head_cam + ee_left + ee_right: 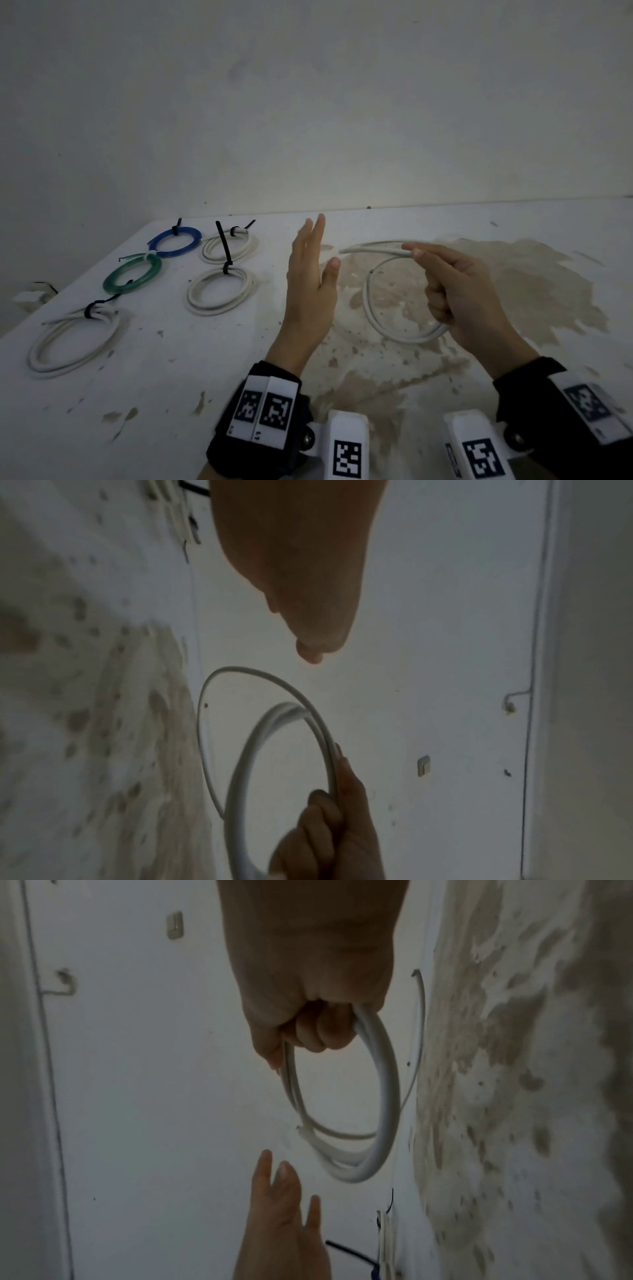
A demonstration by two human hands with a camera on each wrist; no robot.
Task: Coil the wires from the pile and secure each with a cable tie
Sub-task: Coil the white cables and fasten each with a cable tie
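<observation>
My right hand [455, 291] grips a white wire coil [375, 310] above the stained table, fingers curled round its right side; one loose end [346, 250] sticks out to the left. In the right wrist view the same white wire coil [383, 1123] hangs from my right hand [318, 1015] as several loops. My left hand [310, 274] is held upright just left of the coil, fingers straight, holding nothing, and shows as the left hand [281, 1218] below the coil. The left wrist view shows the white wire coil [240, 764] and my right hand's fingers [325, 826] on it.
Tied coils lie on the table's left part: a blue coil [175, 242], a green coil [132, 274], and three white coils [229, 247], [219, 291], [73, 339], each with a black cable tie [223, 251]. The table's back edge [445, 205] meets a white wall.
</observation>
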